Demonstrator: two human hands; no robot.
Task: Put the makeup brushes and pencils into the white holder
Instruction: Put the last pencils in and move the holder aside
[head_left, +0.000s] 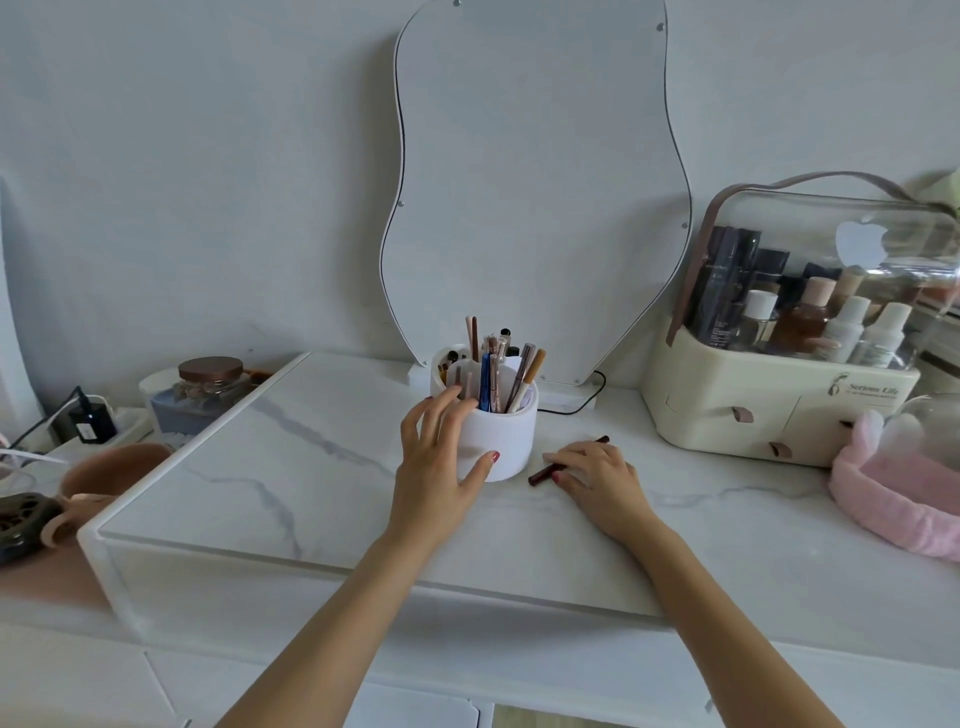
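Note:
A round white holder (506, 436) stands on the marble tabletop (311, 467) in front of a wavy mirror. Several brushes and pencils (501, 374) stick up out of it. My left hand (441, 462) wraps around the holder's left side, thumb on its front wall and fingers at the rim. A dark brown pencil (543, 473) lies flat on the table just right of the holder. My right hand (592, 475) lies over the pencil's middle with the fingertips on it; both ends show, and the pencil still rests on the table.
A wavy mirror (535, 182) leans on the wall behind the holder. A cream cosmetics case (779, 400) with a clear lid stands at the right, a pink fluffy basket (893, 499) in front of it. At the left are a jar (210, 379), a charger and a brown cup.

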